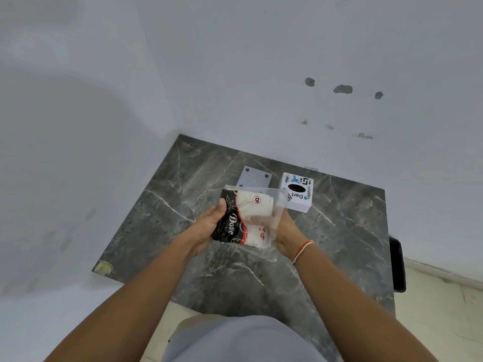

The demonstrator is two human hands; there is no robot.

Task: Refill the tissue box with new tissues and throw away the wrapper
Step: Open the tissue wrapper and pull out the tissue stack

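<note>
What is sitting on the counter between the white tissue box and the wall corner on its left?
In the head view, a flat grey plate with dark corner dots lies just left of the tissue box, on the marble counter.

You hold the tissue pack (244, 218) over the dark marble table (261, 278), your left hand (209, 226) gripping its black side, your right hand (281, 231) behind the clear wrapper. At one o'clock from the pack stands the white tissue box (298, 193), with a grey plate (254, 177) just beside it at nine o'clock.
</note>
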